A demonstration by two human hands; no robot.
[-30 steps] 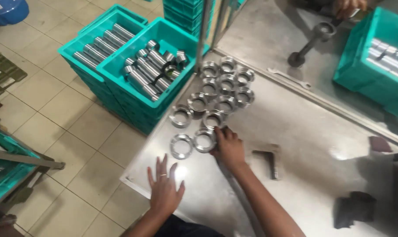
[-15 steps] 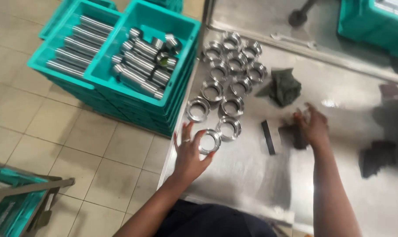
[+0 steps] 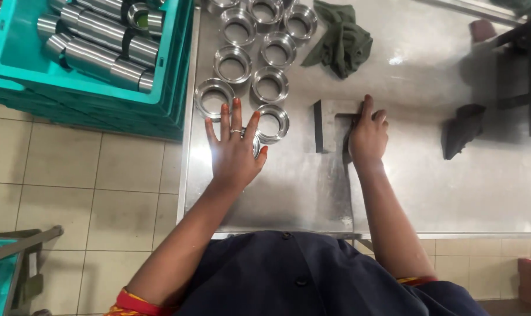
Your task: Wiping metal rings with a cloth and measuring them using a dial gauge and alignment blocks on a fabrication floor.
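While the person in the dark blue top [image 3: 312, 275] is leaning over the shiny metal surface [image 3: 452, 187], both hands are lying on it. Nearest, the left hand [image 3: 235, 149] is resting flat with its fingers spread wide apart, and it is partly covering one silver ring [image 3: 256, 144] under the palm. Two fingertips are touching the next ring [image 3: 214, 98], and another ring [image 3: 272, 123] is sitting just beside the thumb side. The right hand [image 3: 368, 136] is lying with fingers together on a grey L-shaped metal block [image 3: 328, 124], one finger pointing forward. Farther off, more silver rings [image 3: 265, 35] are standing in rows, with a crumpled green cloth [image 3: 342, 40] beside them. Off to the left, a teal crate [image 3: 95, 76] is holding shiny metal tubes [image 3: 95, 47].
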